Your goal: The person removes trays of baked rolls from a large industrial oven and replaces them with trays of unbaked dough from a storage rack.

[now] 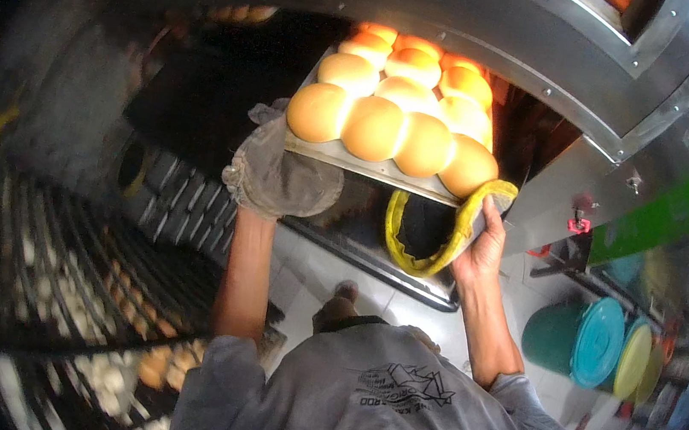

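Note:
My left hand [262, 188] is wrapped in a worn grey cloth [297, 183] at the left end of a metal tray [364, 162]; its fingers are mostly hidden. The tray carries rows of round, golden bread rolls [372, 130], lit orange at the back by the oven's glow. My right hand [483, 245] grips a yellow-edged dark pad [421, 260] at the tray's front right corner, with the pad hanging in a loop below it.
A steel oven front [554, 52] arches over the tray, with a dark ledge [339, 257] beneath. Racks of dough and baked rolls [110, 375] stand at lower left. Lidded teal [562, 336] and yellow buckets [631, 358] sit on the tiled floor [377, 301] at right.

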Demonstrator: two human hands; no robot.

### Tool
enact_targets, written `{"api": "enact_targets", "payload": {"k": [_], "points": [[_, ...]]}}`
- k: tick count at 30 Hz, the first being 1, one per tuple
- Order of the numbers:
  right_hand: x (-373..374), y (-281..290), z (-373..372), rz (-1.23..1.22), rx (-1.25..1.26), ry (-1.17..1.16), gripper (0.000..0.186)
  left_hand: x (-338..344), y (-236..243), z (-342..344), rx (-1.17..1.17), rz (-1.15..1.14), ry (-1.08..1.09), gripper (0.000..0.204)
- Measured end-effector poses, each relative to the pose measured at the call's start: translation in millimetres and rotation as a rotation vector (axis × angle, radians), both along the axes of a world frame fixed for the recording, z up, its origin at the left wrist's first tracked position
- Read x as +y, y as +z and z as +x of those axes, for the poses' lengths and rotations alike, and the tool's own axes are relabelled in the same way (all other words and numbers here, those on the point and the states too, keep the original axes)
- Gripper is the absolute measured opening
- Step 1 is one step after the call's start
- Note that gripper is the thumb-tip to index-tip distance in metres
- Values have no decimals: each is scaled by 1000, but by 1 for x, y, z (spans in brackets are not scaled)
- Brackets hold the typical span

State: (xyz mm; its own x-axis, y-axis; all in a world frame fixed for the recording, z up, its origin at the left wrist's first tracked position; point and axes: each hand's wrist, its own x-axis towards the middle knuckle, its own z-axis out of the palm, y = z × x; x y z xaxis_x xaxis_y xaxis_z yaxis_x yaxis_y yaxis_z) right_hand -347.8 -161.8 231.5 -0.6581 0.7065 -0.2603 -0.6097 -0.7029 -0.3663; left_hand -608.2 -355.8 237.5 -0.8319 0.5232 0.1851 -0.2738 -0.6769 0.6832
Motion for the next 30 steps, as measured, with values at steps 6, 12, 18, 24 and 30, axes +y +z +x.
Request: {"api": "enact_targets", "payload": {"k": [6,12,18,24,30], "points": [[-17,-34,110,79,-80,301,30,-101,-61,141,161,-260,388,33],[-29,-60,205,200,-127,691,42,-196,-117,331,-174,-96,558,34],[-30,-112,262,271,-214,950,51,-244,-159,496,-413,107,681,34],[-77,-124,298,361,-320,1125,55,-293,-162,606,-550,377,800,34],[-165,-145,310,314,-366,1371,51,-354,-163,666,-553,542,915,35]]}}
